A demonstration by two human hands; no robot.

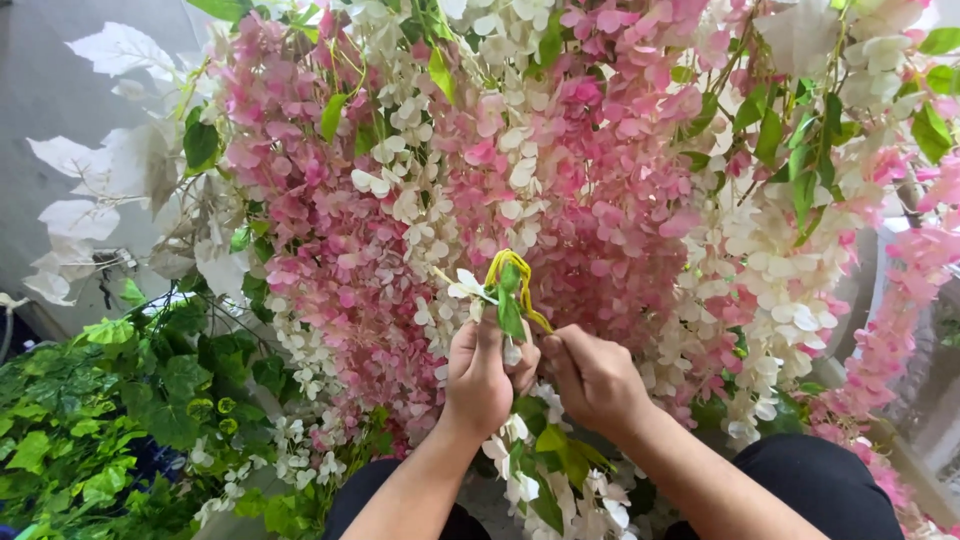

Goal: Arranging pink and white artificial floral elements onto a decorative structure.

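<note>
My left hand [482, 375] is closed around the stem of a white artificial flower strand [520, 470] with green leaves, which trails down between my arms. A yellow tie [512, 272] loops up from the top of that stem. My right hand [592, 378] sits just beside the left, its fingers pinched on the lower end of the yellow tie. Both hands are held up in front of a thick mass of hanging pink and white artificial flowers [520, 170].
Green leafy artificial foliage [110, 420] fills the lower left. Large white petal-like leaves [100, 170] stand out at the left against a grey wall [50, 100]. More pink strands [900, 310] hang at the right. My dark trousers [820, 480] show at the bottom.
</note>
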